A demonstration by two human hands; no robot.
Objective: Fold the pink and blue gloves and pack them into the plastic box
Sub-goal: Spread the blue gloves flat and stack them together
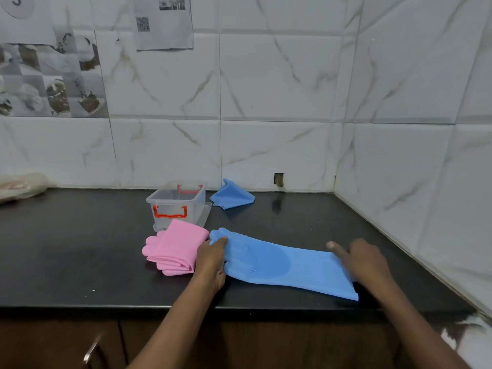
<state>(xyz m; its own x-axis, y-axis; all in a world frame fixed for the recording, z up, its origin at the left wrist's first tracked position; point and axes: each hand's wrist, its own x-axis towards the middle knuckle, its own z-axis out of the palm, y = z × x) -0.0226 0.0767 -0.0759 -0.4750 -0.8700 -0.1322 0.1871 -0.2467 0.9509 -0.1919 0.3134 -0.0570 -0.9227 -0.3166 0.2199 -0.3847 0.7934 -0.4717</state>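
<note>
**Blue glove: flat, staged for folding**

Blue glove [279, 262] lies stretched along the counter [80, 249] front. Left hand [211, 262] grips its finger end, right hand [364, 262] pins the cuff, fingers loosely curled: likely tensioning it. Pink gloves [174, 249] folded just beside. Beyond: open plastic box [177, 203], second blue glove [233, 195] folded.

The left hand [211, 262] hides the blue glove's [279, 265] fingertips; a beige bundle [18, 186] is cut off at left.
</note>
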